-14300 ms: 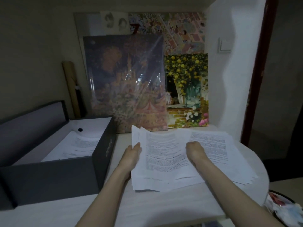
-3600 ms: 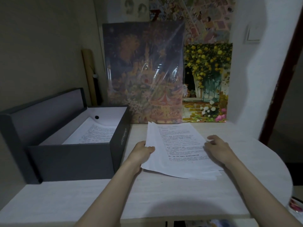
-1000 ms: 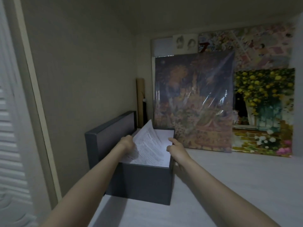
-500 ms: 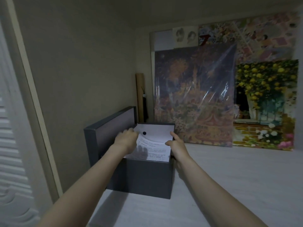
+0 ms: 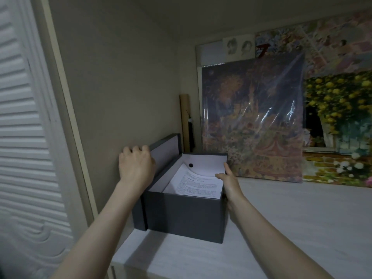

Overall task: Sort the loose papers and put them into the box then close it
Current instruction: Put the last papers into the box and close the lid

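A dark grey box [image 5: 184, 215] stands open on the pale table [image 5: 281, 228] by the left wall. The stack of printed papers [image 5: 196, 184] lies inside it, its far end curving up the back wall. The hinged lid [image 5: 164, 147] stands upright on the box's left side. My left hand [image 5: 135, 165] grips the lid's near top edge, fingers curled over it. My right hand [image 5: 228, 179] rests on the box's right rim, thumb inside touching the papers' edge and fingers along the outer wall.
A plastic-wrapped painting [image 5: 252, 115] and a yellow-flower painting [image 5: 340, 125] lean against the back wall behind the box. A cardboard tube [image 5: 185, 121] stands in the corner. A louvred door [image 5: 22, 137] is at the left.
Both hands have let go of the papers, which now lie flat in the box. My left hand rose to the lid's edge; my right hand stayed at the right rim.
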Demonstrator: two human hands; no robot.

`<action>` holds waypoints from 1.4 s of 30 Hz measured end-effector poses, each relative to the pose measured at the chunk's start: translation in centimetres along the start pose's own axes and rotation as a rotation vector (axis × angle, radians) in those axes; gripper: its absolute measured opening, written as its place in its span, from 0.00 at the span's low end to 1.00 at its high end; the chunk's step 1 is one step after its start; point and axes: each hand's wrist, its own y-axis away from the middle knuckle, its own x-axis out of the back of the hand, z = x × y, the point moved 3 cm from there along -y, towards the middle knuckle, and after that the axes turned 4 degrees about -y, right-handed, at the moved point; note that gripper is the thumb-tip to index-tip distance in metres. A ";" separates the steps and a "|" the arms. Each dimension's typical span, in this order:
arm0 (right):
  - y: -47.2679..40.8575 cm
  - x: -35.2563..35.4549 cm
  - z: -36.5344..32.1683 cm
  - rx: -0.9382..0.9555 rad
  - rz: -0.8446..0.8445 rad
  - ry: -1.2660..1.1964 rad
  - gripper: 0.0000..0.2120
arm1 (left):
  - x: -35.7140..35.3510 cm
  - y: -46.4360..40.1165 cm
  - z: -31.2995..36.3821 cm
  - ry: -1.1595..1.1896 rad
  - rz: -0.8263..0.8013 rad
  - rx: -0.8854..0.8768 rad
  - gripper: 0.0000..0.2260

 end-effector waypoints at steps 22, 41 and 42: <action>2.4 2.8 3.4 0.052 -0.182 0.040 0.24 | -1.5 3.7 2.4 1.222 0.192 0.437 0.05; 0.6 4.5 4.4 -0.063 -0.186 0.014 0.25 | 0.2 5.5 8.2 0.668 0.135 -0.448 0.28; 0.6 4.6 4.4 -0.082 -0.185 -0.005 0.25 | 0.3 5.4 8.2 0.644 0.122 -0.476 0.29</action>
